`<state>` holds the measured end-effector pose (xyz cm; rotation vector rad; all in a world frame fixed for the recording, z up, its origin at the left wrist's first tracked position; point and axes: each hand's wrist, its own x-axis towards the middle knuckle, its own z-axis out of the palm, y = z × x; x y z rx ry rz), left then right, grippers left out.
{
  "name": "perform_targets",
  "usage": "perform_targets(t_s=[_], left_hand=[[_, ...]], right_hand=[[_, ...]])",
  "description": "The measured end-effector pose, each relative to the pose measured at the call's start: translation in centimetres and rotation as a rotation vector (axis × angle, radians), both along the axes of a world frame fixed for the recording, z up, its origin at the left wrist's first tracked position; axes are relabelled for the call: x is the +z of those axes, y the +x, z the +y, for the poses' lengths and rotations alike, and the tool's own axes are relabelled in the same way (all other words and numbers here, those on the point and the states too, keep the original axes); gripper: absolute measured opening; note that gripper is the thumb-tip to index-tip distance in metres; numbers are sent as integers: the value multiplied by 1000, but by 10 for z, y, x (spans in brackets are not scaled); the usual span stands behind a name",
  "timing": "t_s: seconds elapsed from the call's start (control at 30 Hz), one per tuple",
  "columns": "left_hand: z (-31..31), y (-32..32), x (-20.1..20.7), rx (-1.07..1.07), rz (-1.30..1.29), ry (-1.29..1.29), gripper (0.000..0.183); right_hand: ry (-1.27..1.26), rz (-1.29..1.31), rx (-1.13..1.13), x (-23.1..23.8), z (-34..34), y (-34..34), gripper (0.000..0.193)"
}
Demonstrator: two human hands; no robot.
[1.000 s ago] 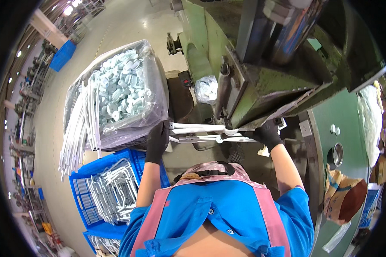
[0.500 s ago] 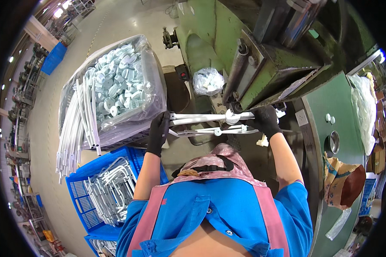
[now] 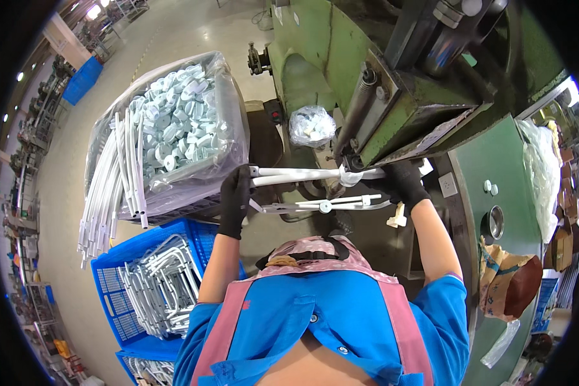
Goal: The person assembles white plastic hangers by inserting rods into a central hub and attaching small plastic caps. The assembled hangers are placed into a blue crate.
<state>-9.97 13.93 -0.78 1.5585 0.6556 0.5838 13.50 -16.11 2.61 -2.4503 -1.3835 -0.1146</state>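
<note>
My left hand (image 3: 237,199), in a black glove, is closed around the left ends of a white tube frame (image 3: 296,175). Across the frame's middle sits a round white plastic joint (image 3: 349,177), right under the lower end of the green press (image 3: 392,116). My right hand (image 3: 404,183), gloved in black too, is closed at the frame's right end; its fingertips are partly hidden. A second set of thin white tubes with a small round pivot (image 3: 325,206) hangs on the near side, between both hands.
At left stands a bag-lined crate (image 3: 238,122) of pale plastic caps, with loose white tubes (image 3: 119,174) laid over it. Blue baskets (image 3: 119,309) hold bent tubes. A small bag of parts (image 3: 312,126) lies by the press. On the right, a green bench (image 3: 518,193) carries a metal bowl (image 3: 494,222).
The tube frame has shifted very slightly, and its near-side tubes hang a little lower. Both hands keep their hold, and the whole view has tilted a bit.
</note>
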Motion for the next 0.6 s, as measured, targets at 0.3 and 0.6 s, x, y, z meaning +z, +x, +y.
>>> perform_targets(t_s=[0.3,0.6], left_hand=[[-53,-15,6,-5,-33,89,27],[-115,45,23,-254,68,309,31]], right_hand=[[-256,132,100,29,-53,-67,33],[-42,453,31,-30,-155,-93,37]])
